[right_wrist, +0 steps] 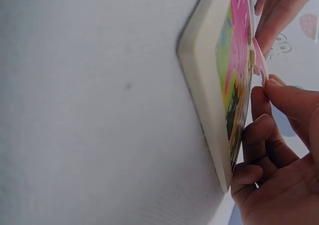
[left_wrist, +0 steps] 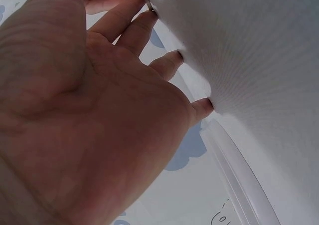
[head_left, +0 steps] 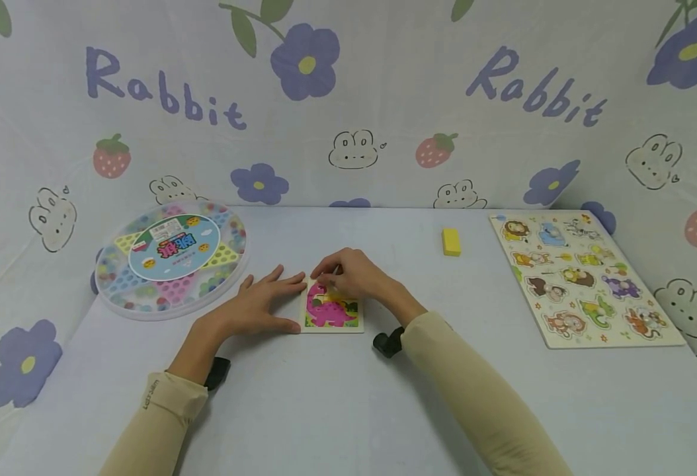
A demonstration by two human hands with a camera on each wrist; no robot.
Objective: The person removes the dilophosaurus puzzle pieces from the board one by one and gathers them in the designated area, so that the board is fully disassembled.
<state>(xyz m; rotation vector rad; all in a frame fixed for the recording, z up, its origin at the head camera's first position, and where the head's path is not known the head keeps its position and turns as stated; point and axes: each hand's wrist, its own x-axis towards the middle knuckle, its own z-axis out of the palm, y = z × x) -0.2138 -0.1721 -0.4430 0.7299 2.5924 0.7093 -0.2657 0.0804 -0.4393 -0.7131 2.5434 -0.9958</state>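
From my remote seat, I see a round clear bead case point(head_left: 171, 248) between nine and ten o'clock of the dinosaur puzzle point(head_left: 330, 316), well apart from it. A yellow block point(head_left: 451, 242) stands toward two o'clock, and an animal puzzle board point(head_left: 589, 292) lies farther off at three. The right hand point(head_left: 351, 274) covers the puzzle's one-o'clock corner in my head view.

Everything rests on a pale, smooth tabletop point(head_left: 354, 410). Behind it, toward twelve, hangs a white cloth point(head_left: 396, 79) printed with "Rabbit", purple flowers, strawberries and bunny faces.

The puzzle lies flat between the two hands, near the middle of the tabletop: a small board with a thick cream edge and a glossy face, showing a magenta dinosaur on green and yellow. In my right wrist view, the right thumb and index finger are clamped on a pink piece point(right_wrist: 259, 63), tilted up from the face. The left hand point(head_left: 253, 307) has its fingers spread apart, with thumb and index at the puzzle's nine-o'clock edge.
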